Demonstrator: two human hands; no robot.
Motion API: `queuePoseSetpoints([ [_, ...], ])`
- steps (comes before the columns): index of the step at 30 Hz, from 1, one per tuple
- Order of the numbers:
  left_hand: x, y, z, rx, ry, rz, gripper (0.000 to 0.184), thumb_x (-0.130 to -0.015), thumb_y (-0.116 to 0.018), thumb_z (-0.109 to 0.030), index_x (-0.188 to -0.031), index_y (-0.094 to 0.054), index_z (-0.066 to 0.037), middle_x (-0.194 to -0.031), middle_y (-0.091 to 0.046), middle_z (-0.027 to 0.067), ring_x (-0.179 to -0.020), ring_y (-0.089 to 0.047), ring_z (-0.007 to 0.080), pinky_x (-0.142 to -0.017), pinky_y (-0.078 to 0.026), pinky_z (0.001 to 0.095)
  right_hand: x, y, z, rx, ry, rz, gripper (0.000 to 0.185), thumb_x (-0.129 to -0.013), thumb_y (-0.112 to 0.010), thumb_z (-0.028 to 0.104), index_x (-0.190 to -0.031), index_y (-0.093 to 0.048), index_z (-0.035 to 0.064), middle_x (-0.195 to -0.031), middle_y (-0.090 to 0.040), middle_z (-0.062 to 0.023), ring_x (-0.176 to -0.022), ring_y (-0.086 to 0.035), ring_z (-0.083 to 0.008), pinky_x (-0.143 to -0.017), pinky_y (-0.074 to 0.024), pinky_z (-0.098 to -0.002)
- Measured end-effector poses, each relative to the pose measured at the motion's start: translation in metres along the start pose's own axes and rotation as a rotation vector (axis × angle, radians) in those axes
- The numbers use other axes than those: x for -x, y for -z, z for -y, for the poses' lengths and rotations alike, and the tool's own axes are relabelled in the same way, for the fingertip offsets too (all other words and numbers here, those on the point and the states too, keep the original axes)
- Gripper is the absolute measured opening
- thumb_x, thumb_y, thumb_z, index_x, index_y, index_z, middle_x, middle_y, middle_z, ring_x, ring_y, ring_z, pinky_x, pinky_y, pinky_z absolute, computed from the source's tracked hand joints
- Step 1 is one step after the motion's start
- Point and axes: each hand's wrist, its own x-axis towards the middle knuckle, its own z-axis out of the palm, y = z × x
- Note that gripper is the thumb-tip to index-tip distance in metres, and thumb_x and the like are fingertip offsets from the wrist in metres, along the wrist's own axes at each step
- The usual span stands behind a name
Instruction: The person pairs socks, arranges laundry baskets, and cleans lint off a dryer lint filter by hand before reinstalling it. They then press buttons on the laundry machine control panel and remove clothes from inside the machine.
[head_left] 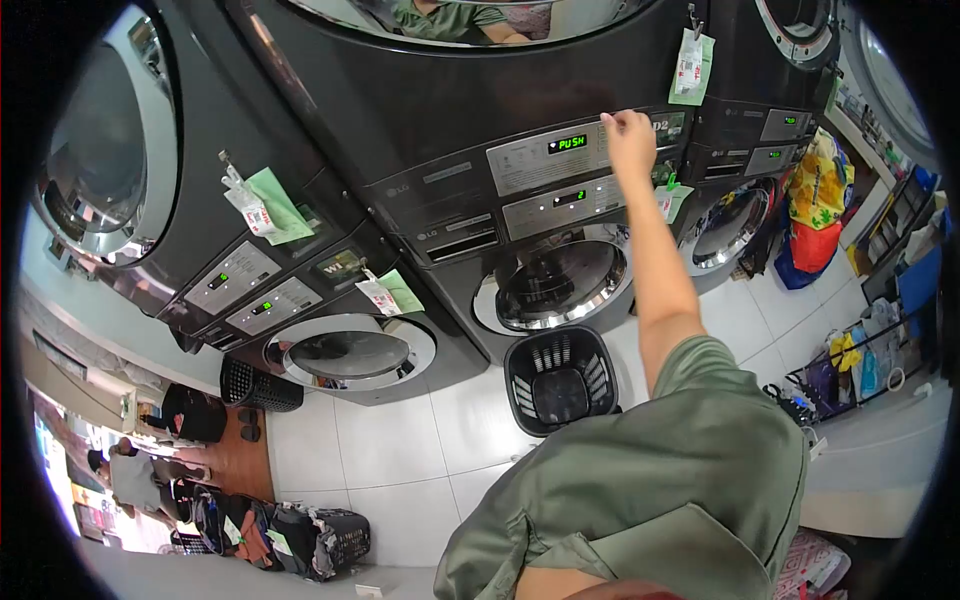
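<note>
My right hand [630,145] reaches up to the right end of the upper control panel [520,172] on a dark stacked laundry machine [420,100]. Its fingers are curled and pinched together at the panel's edge; whatever is between them, if anything, is hidden. Green letters on the display [567,144] read "PUSH". Below it, a second control panel [530,217] has a lit green display. The round door [560,285] of the lower machine looks closed. My left hand is out of view.
A black laundry basket [561,370] stands on the tiled floor before the machine. Another stacked machine [250,200] is at the left. Tags [690,65] hang from clips. Bags [815,200] sit at right, full baskets [340,540] at lower left. A person [140,480] is farther off.
</note>
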Motion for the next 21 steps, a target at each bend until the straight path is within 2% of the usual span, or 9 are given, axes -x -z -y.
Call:
queuePoseSetpoints([
  [2,0.001,0.004,0.004,0.006,0.036,0.001,0.033,-0.081,-0.054,-0.026,-0.099,-0.057,0.002,-0.085,-0.059,0.0098,-0.069,-0.055,0.0182,-0.058,-0.046,0.0302,-0.013,0.000,-0.022,0.040,0.001,0.083,0.025,-0.070,-0.066,0.028,-0.070,-0.058,0.0049,-0.076,-0.055,-0.0111,-0.071,-0.054,-0.0296,-0.062,-0.0431,-0.0399],
  [4,-0.003,0.007,0.000,0.013,0.052,0.001,0.033,-0.082,-0.054,-0.026,-0.099,-0.057,0.002,-0.084,-0.059,0.0098,-0.069,-0.055,0.0181,-0.058,-0.046,0.0303,-0.019,-0.002,-0.034,0.065,0.085,0.281,0.031,-0.067,-0.070,0.032,-0.068,-0.058,0.0032,-0.074,-0.055,-0.0099,-0.066,-0.055,-0.0265,-0.060,-0.0431,-0.0374],
  [9,-0.012,0.015,-0.027,0.033,0.043,-0.016,0.034,-0.082,-0.053,-0.027,-0.099,-0.056,0.002,-0.083,-0.059,0.0097,-0.069,-0.054,0.0180,-0.058,-0.045,0.0306,-0.028,0.000,-0.036,0.115,0.037,0.314,0.036,-0.062,-0.072,0.036,-0.066,-0.057,0.0035,-0.073,-0.056,-0.0086,-0.065,-0.055,-0.0263,-0.058,-0.0430,-0.0369],
  [12,-0.021,0.020,-0.072,0.075,-0.007,-0.055,0.034,-0.082,-0.053,-0.027,-0.100,-0.056,0.002,-0.083,-0.059,0.0097,-0.069,-0.054,0.0179,-0.058,-0.045,0.0308,-0.027,0.007,-0.033,0.177,0.015,0.303,0.038,-0.060,-0.072,0.039,-0.063,-0.056,0.0043,-0.071,-0.056,-0.0083,-0.065,-0.056,-0.0267,-0.057,-0.0430,-0.0371],
  [15,-0.028,0.015,-0.136,0.128,-0.159,-0.106,0.035,-0.082,-0.053,-0.028,-0.100,-0.056,0.002,-0.083,-0.059,0.0100,-0.070,-0.055,0.0185,-0.060,-0.045,0.0309,-0.015,0.009,-0.055,0.089,0.065,0.266,0.040,-0.058,-0.073,0.041,-0.061,-0.055,0.0056,-0.070,-0.056,-0.0081,-0.066,-0.056,-0.0266,-0.056,-0.0431,-0.0376],
  [18,-0.045,0.003,-0.191,0.158,-0.390,-0.144,0.035,-0.082,-0.055,-0.028,-0.102,-0.057,0.001,-0.089,-0.061,0.0121,-0.078,-0.057,0.0204,-0.067,-0.046,0.0308,0.007,0.010,-0.072,0.079,0.006,0.408,0.037,-0.061,-0.071,0.039,-0.061,-0.054,0.0059,-0.068,-0.054,-0.0080,-0.066,-0.055,-0.0268,-0.057,-0.0429,-0.0375],
  [20,-0.043,-0.003,-0.246,-0.119,-0.586,-0.232,0.033,-0.081,-0.056,-0.026,-0.100,-0.058,0.001,-0.091,-0.062,0.0138,-0.083,-0.058,0.0200,-0.072,-0.046,0.0300,0.012,0.002,-0.080,0.084,0.060,0.399,0.037,-0.061,-0.071,0.038,-0.062,-0.054,0.0059,-0.068,-0.054,-0.0076,-0.066,-0.055,-0.0266,-0.057,-0.0428,-0.0378],
  [21,-0.029,-0.008,-0.282,-0.024,-0.668,-0.194,0.032,-0.081,-0.056,-0.025,-0.099,-0.058,0.001,-0.090,-0.063,0.0147,-0.086,-0.059,0.0193,-0.076,-0.045,0.0293,0.014,-0.001,-0.083,0.094,0.113,0.387,0.036,-0.061,-0.071,0.038,-0.062,-0.054,0.0059,-0.068,-0.054,-0.0072,-0.066,-0.055,-0.0264,-0.057,-0.0426,-0.0380],
])
